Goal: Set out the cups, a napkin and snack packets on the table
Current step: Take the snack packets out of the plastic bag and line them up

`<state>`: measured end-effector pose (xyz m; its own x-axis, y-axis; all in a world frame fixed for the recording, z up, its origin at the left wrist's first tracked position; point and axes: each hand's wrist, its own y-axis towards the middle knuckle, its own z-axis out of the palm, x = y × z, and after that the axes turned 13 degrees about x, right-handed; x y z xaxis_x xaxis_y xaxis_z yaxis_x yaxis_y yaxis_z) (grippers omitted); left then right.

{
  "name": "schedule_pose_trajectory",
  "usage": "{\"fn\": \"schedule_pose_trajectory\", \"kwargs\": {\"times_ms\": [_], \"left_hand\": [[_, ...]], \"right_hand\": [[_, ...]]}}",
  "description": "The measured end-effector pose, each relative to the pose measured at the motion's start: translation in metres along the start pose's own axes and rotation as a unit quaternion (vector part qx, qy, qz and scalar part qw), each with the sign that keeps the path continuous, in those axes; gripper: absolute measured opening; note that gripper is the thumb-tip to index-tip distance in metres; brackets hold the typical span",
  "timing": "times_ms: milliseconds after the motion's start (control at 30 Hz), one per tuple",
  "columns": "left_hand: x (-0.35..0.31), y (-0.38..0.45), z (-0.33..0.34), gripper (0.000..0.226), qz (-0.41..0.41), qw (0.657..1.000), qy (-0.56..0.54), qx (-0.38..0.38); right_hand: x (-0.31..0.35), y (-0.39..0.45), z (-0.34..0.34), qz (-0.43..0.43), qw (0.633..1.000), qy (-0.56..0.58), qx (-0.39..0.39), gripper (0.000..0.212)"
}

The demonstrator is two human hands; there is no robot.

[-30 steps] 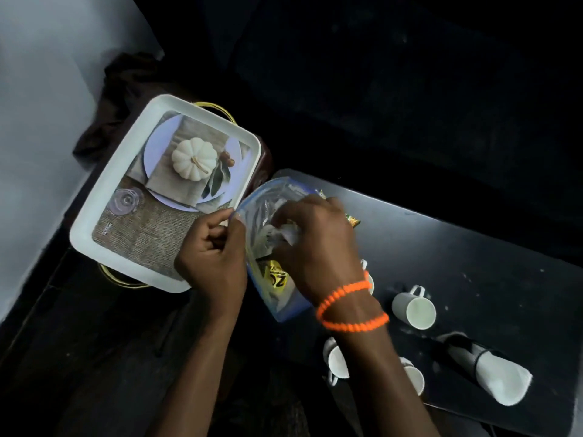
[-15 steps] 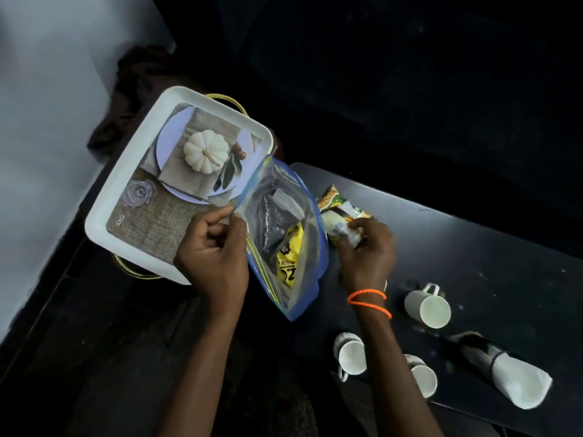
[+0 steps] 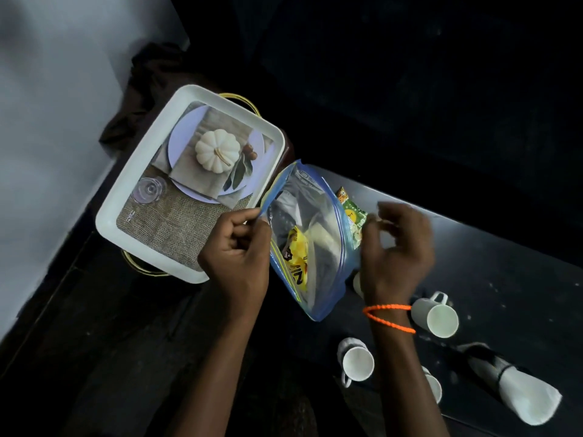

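My left hand (image 3: 238, 250) pinches the open mouth of a clear zip bag (image 3: 318, 216) with a blue edge and holds it up over the table's left end. Inside the bag is a yellow snack packet (image 3: 296, 261) with pale contents behind it. A green snack packet (image 3: 353, 216) lies on the black table (image 3: 492, 263), partly behind the bag. My right hand (image 3: 396, 250), wearing an orange bead bracelet, hovers just right of the bag and the green packet, blurred, fingers apart. White cups (image 3: 437, 316) (image 3: 356, 361) (image 3: 432, 386) and a rolled white napkin (image 3: 527, 395) lie on the table.
A white tray (image 3: 132, 190) with a pumpkin picture and gold handles sits to the left of the table, beside my left hand. Another white cup (image 3: 356, 283) peeks out under my right wrist. A pale wall runs along the left; dark cloth lies behind the tray.
My right hand came out of the bag with the green packet, set it on the table beyond the bag, and has let go. My left hand kept hold of the bag.
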<state>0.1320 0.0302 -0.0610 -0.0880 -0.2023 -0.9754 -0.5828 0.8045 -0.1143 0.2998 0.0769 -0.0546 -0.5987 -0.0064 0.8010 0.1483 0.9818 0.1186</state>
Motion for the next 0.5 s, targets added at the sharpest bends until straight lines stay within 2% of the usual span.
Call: {"fn": "schedule_pose_trajectory", "kwargs": {"times_ms": [33, 67, 100, 167, 233, 267, 333, 400, 500], "left_hand": [[0.0, 0.0, 0.0, 0.02, -0.001, 1.0, 0.001, 0.0], [0.0, 0.0, 0.001, 0.019, -0.001, 1.0, 0.003, 0.002], [0.0, 0.0, 0.001, 0.02, 0.001, 1.0, 0.005, 0.004], [-0.001, -0.001, 0.003, 0.02, 0.004, 1.0, 0.006, 0.007], [-0.001, -0.001, 0.005, 0.018, -0.001, 1.0, 0.004, 0.007], [0.0, 0.0, 0.007, 0.017, -0.005, 1.0, 0.005, 0.005], [0.001, 0.0, 0.009, 0.016, -0.011, 1.0, 0.013, -0.003], [0.003, 0.0, 0.01, 0.018, -0.015, 1.0, 0.022, -0.005], [0.007, -0.001, 0.008, 0.02, -0.025, 0.999, 0.025, -0.006]], "right_hand": [[0.017, 0.004, -0.004, -0.049, 0.998, 0.023, -0.025, 0.016], [0.033, 0.006, -0.004, -0.087, 0.995, 0.04, -0.01, 0.016], [0.047, 0.008, 0.001, -0.101, 0.993, 0.047, 0.041, 0.017], [0.063, 0.011, 0.022, -0.06, 0.975, -0.024, 0.214, 0.021], [0.062, 0.015, 0.054, 0.023, 0.908, -0.154, 0.389, 0.026], [0.058, 0.015, 0.069, 0.052, 0.874, -0.198, 0.44, 0.026], [0.048, 0.014, 0.094, 0.069, 0.834, -0.246, 0.49, 0.029], [0.036, 0.01, 0.108, 0.066, 0.81, -0.284, 0.508, 0.031], [0.028, 0.006, 0.112, 0.054, 0.801, -0.304, 0.512, 0.034]]}}
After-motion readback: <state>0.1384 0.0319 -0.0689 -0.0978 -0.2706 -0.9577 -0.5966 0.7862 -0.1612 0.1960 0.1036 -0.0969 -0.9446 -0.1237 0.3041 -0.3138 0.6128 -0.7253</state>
